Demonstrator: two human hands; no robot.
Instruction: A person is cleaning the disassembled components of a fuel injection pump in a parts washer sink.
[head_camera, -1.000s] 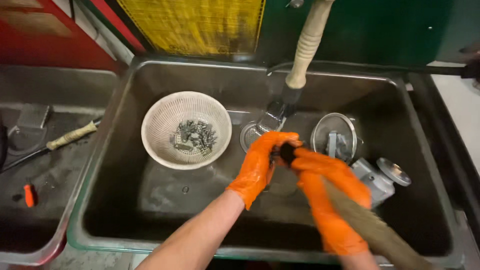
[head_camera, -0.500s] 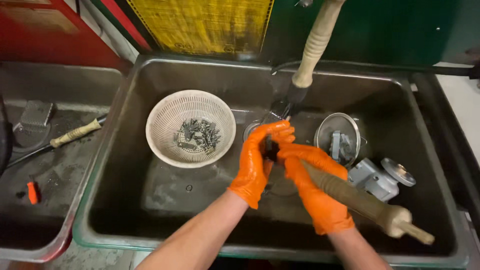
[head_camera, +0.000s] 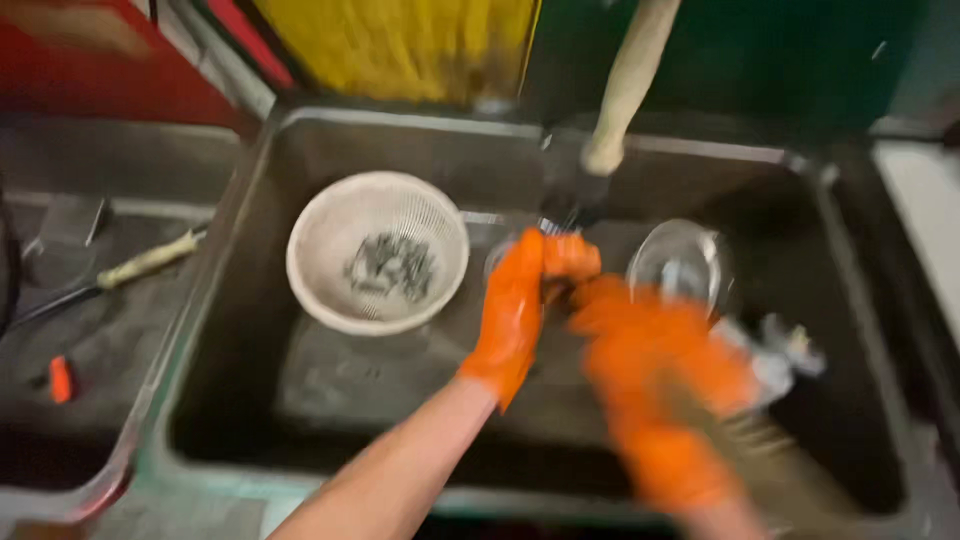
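Orange-gloved left hand (head_camera: 522, 300) and right hand (head_camera: 660, 375) meet over the dark wash sink (head_camera: 250, 200) — grips blurred, cannot tell; white strainer basket (head_camera: 377, 250) of small metal parts alongside

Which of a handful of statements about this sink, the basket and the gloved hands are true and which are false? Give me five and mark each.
1. Both hands wear orange gloves. True: the left hand and the right hand are both gloved in orange.
2. The white plastic basket is empty. False: a pile of small dark metal parts lies in it.
3. The basket sits inside the dark sink, to the left of the hands. True.
4. The hands are far apart, at opposite ends of the sink. False: they meet near the middle, blurred.
5. A small orange-red item lies in the basket. False: it lies on the tray left of the sink.
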